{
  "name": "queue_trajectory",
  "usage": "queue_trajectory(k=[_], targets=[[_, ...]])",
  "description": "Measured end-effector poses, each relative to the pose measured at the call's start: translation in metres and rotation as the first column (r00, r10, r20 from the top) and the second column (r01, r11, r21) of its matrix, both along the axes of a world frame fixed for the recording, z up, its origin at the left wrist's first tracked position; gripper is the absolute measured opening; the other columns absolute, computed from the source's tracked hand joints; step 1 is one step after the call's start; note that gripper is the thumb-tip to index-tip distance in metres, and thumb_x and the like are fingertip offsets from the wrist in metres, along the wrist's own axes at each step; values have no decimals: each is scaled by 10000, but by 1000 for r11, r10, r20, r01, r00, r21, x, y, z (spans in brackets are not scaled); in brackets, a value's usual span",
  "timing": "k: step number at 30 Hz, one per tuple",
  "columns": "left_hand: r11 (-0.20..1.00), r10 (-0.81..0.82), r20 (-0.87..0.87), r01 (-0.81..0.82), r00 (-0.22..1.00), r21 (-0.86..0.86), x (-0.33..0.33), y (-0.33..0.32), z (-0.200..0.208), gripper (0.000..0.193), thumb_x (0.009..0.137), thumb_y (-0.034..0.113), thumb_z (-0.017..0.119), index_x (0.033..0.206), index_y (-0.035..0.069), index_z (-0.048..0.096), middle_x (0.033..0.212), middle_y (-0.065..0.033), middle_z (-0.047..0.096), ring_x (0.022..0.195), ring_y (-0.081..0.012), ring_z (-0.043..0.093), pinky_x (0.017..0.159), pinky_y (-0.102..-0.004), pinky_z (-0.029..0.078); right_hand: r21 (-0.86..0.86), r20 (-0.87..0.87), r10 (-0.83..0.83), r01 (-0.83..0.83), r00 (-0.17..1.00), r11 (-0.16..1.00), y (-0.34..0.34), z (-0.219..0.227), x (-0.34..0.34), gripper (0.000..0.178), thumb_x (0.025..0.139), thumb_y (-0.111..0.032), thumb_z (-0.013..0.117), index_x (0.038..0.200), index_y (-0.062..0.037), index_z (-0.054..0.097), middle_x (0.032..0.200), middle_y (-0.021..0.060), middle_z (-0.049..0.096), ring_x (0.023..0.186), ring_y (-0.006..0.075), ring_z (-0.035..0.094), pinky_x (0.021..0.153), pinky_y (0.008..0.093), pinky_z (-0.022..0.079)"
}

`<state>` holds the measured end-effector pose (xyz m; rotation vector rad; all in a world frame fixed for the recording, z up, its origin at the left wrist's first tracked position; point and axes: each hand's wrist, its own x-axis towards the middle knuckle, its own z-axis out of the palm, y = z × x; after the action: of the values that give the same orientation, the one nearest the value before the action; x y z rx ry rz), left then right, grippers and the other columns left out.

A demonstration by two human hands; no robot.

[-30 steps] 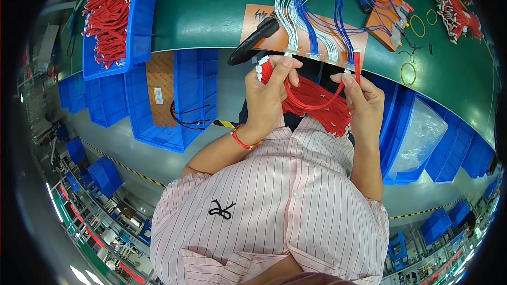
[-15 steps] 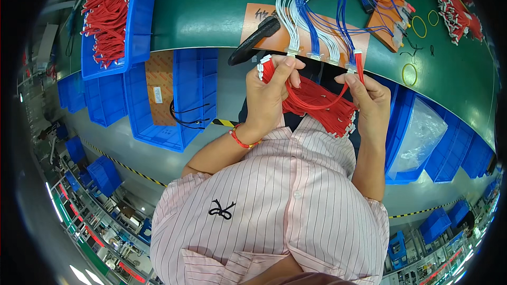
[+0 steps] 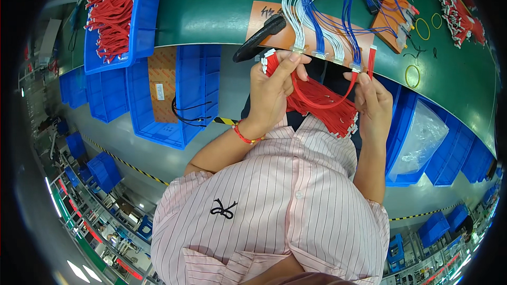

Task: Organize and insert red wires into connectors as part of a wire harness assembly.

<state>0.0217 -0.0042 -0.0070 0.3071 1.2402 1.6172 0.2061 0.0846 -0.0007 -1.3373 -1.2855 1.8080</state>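
Observation:
My left hand is closed round a thick bundle of red cables, whose white connector ends show above the thumb and hang at the lower right. Its thumb and finger also pinch one end of a looped red cable, just below a pale connector on white wires. At the loop's other end, my right hand pinches it close under another connector on blue wires. Whether the parts are mated cannot be seen. A red cable piece with a white tip sticks up beside the right fingers.
White wires and blue wires run over an orange board at the green table's edge. A black handle-like bar juts out left. Blue bins stand below; another bin holds red cables.
The view has shifted slightly. The looped cable's right end now sits under the blue-wire connector, and the white-tipped red piece has moved right, away from that connector.

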Motion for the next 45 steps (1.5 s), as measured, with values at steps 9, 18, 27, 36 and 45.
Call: queue_trajectory(k=[9, 18, 27, 36, 45], targets=[[925, -377, 72, 379, 924, -18, -33, -1, 8, 423, 1034, 290, 465, 1052, -78, 671, 765, -76, 657, 424, -4, 263, 396, -199, 189, 140, 26, 4, -8, 1000, 990, -19, 1, 7, 270, 998, -210, 586, 1081, 12, 717, 667, -91, 429, 594, 10, 321, 527, 201, 224], [957, -282, -10, 282, 959, 75, -13, -1, -2, 458, 1038, 309, 462, 877, -60, 682, 659, -34, 569, 477, -45, 363, 450, -216, 289, 49, -89, 92, -88, 992, 995, -8, -4, -11, 342, 1012, -262, 548, 1008, 26, 733, 600, -94, 378, 530, 10, 254, 491, 217, 183], [939, -344, 148, 337, 927, 71, -7, -7, 22, 450, 1069, 308, 399, 984, -58, 646, 590, 46, 360, 476, -42, 313, 449, -213, 272, 129, -99, 237, -224, 966, 966, -26, 15, -7, 363, 1018, -268, 538, 990, 39, 730, 620, -64, 465, 577, 5, 334, 513, 222, 222], [951, -307, 96, 309, 947, -13, -6, -7, 9, 433, 1035, 263, 372, 1037, -73, 645, 600, 33, 373, 472, -46, 328, 446, -217, 292, 46, -135, 148, -143, 980, 989, -11, 2, -5, 377, 1013, -271, 493, 987, 36, 711, 587, -83, 339, 543, 28, 254, 512, 238, 177], [956, -290, 47, 292, 956, -20, -5, -3, 8, 444, 1026, 289, 400, 1017, -85, 640, 593, 9, 422, 471, -62, 393, 458, -230, 369, 27, -130, 117, -114, 985, 993, -6, -2, -10, 367, 1010, -258, 495, 970, 43, 701, 592, -96, 327, 545, 20, 239, 511, 237, 162]])
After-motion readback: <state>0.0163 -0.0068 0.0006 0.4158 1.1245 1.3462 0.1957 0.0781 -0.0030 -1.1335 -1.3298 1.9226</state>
